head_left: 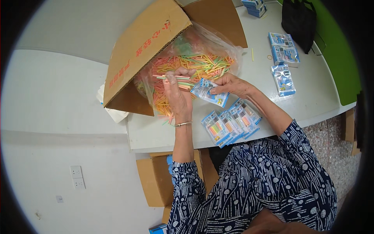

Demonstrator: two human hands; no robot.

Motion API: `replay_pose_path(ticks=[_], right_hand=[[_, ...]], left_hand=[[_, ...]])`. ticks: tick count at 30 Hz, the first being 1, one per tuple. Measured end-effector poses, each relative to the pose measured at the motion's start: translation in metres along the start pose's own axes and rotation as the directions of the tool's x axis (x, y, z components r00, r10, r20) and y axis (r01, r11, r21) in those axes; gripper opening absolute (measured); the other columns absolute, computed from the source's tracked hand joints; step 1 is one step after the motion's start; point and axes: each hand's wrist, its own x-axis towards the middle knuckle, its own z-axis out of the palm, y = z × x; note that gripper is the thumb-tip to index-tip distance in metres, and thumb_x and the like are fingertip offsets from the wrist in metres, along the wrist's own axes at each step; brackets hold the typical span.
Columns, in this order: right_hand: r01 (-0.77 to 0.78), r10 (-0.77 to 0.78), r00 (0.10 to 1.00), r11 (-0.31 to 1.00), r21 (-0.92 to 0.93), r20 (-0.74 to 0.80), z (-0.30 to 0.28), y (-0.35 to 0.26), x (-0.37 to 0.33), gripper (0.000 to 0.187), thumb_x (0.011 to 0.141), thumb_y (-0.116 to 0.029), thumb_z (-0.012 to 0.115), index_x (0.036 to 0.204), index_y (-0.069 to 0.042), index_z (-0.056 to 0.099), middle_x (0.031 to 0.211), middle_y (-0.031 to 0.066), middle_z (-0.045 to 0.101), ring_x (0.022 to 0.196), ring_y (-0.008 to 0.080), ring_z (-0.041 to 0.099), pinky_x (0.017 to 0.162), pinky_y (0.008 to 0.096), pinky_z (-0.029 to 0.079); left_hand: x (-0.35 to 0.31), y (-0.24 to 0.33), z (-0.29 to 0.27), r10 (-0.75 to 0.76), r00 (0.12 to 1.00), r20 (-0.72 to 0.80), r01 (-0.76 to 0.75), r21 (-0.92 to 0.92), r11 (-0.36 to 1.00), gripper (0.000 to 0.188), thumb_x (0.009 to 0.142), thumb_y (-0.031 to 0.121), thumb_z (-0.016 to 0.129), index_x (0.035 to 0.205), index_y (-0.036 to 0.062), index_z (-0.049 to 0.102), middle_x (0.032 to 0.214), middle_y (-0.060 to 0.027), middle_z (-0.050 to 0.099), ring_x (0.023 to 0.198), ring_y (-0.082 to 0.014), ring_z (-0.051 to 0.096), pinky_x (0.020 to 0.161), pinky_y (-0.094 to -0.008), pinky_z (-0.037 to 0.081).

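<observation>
My left hand (179, 95) is closed round a small bundle of thin coloured sticks (184, 82), pink, yellow and green, lying sideways across its fingers. Between the thumb and fingers of my right hand (234, 86) is a small blue-and-white plastic packet (203, 93), its left end up against the ends of the sticks. Behind both hands a clear plastic bag (224, 43) spills a large heap of similar sticks (202, 64) from a tipped cardboard box (150, 46). Nearer to me, several packets (215, 128) with sticks showing inside overlap on the white table (142, 136).
More blue-and-white packets (283, 80) lie at the right, with a stack (255, 7) at the far edge. A black bag (299, 23) stands by the green panel (341, 62). One loose stick (252, 54) rests on the table. Below its front edge is an open carton (150, 181).
</observation>
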Motion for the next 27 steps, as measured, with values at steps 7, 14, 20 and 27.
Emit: replay_pose_path(ticks=[7,14,20,27], right_hand=[[-0.049,0.044,0.998,0.986,0.161,0.034,0.001,-0.002,-0.007,0.027,0.078,-0.015,0.072,0.098,0.003,0.068,0.085,0.0058,0.069,0.07,0.0059,0.061,0.064,0.02,0.049],[-0.117,0.099,0.99,0.975,0.191,0.101,-0.004,0.001,-0.009,0.028,0.078,-0.013,0.071,0.099,0.004,0.067,0.087,0.0076,0.069,0.073,0.0082,0.063,0.066,0.0209,0.05],[-0.12,0.09,0.986,0.966,0.23,0.137,-0.002,0.002,-0.011,0.027,0.078,-0.011,0.07,0.1,0.004,0.066,0.088,0.0081,0.069,0.074,0.0085,0.064,0.066,0.0215,0.051],[-0.139,0.094,0.977,0.961,0.237,0.192,-0.004,0.01,-0.012,0.026,0.079,-0.012,0.07,0.1,0.004,0.066,0.087,0.0081,0.069,0.069,0.0078,0.063,0.06,0.0208,0.051]], left_hand=[[-0.006,-0.006,0.003,-0.007,0.993,0.12,-0.001,0.06,0.998,0.02,0.098,0.027,0.044,0.099,0.0076,0.043,0.092,-0.0115,0.057,0.092,-0.0268,0.061,0.089,-0.0409,0.048],[-0.016,-0.006,0.008,-0.032,0.99,0.135,0.023,0.069,0.997,0.021,0.096,0.029,0.048,0.096,0.008,0.044,0.091,-0.0111,0.057,0.09,-0.0277,0.062,0.089,-0.0422,0.047],[-0.024,-0.005,0.013,0.03,0.993,0.112,-0.044,0.125,0.991,0.024,0.096,0.03,0.048,0.098,0.0068,0.044,0.09,-0.0114,0.057,0.089,-0.0273,0.062,0.084,-0.0393,0.048],[-0.031,-0.009,0.014,-0.041,0.998,0.057,0.033,0.135,0.99,0.027,0.096,0.032,0.047,0.096,0.0048,0.045,0.09,-0.011,0.059,0.088,-0.0254,0.062,0.081,-0.0355,0.049]])
